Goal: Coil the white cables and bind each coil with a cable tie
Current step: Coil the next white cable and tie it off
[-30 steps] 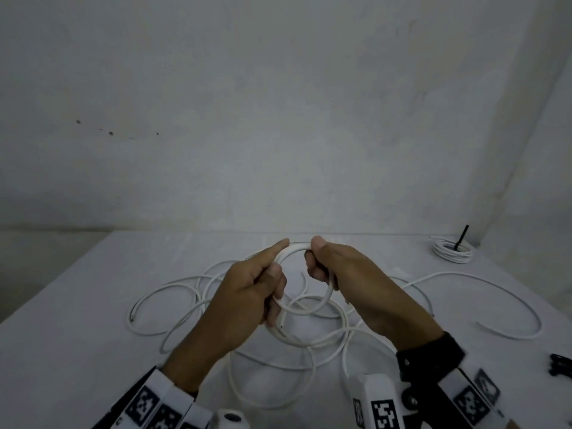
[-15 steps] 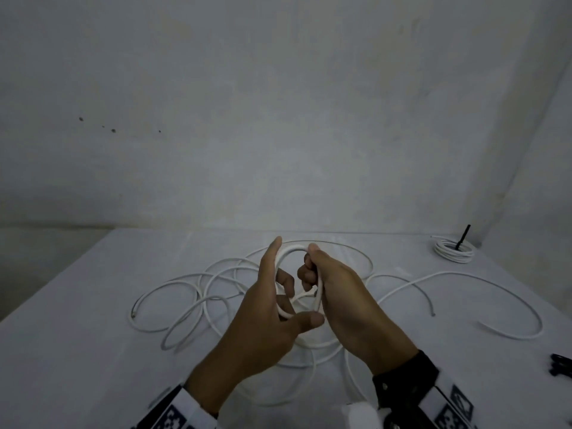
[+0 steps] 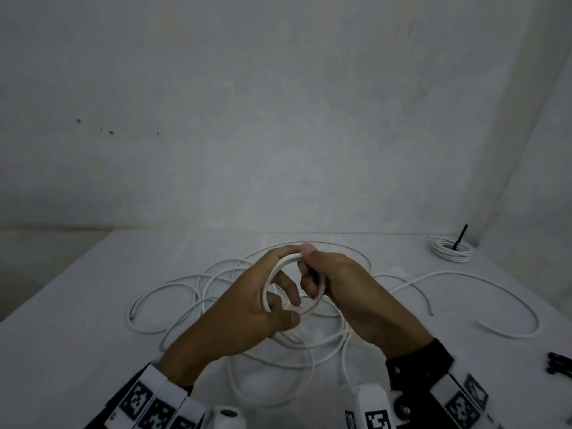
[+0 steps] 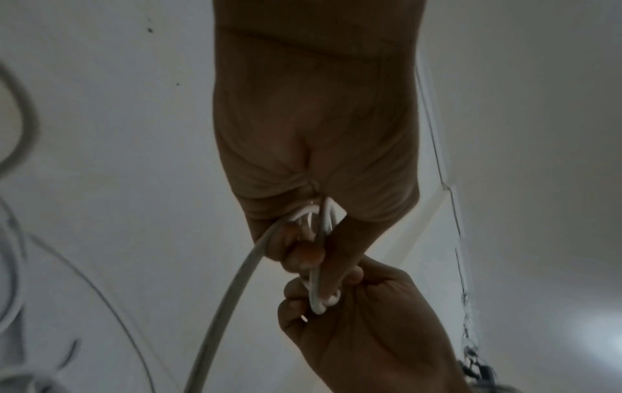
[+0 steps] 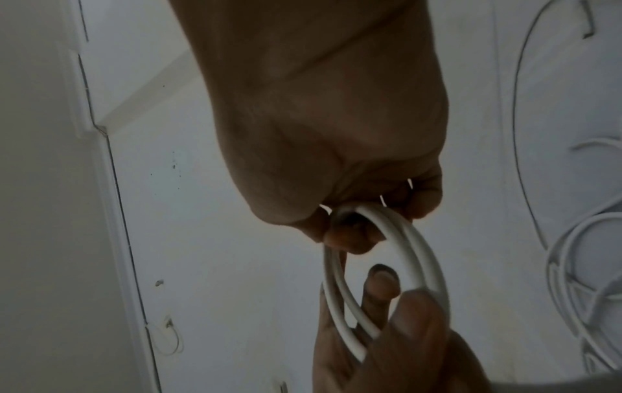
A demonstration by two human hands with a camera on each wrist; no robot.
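A small coil of white cable (image 3: pixel 268 278) is held upright above the table between both hands. My left hand (image 3: pixel 286 305) grips its near-left side, fingers through the ring and thumb pressed on the bottom. My right hand (image 3: pixel 309 269) grips the far-right side, thumb on top and fingers curled round the strands. In the left wrist view the coil (image 4: pixel 319 228) sits between the curled fingers, and a strand (image 4: pixel 228 292) trails down from it. The right wrist view shows two or three turns of the coil (image 5: pixel 414 252). The rest of this cable (image 3: pixel 173 286) lies in loose loops on the white table (image 3: pixel 77 351).
A bound white coil (image 3: pixel 450 252) with an upright black tie (image 3: pixel 461 238) lies at the back right by the wall. Another loose white cable (image 3: pixel 501 295) arcs across the right side. Black cable ties (image 3: pixel 560 366) lie at the right edge.
My left hand let go, reached round with straight fingers, and now grips the coil again lower down. The hands have closed together and the loose loops on the table have shifted.
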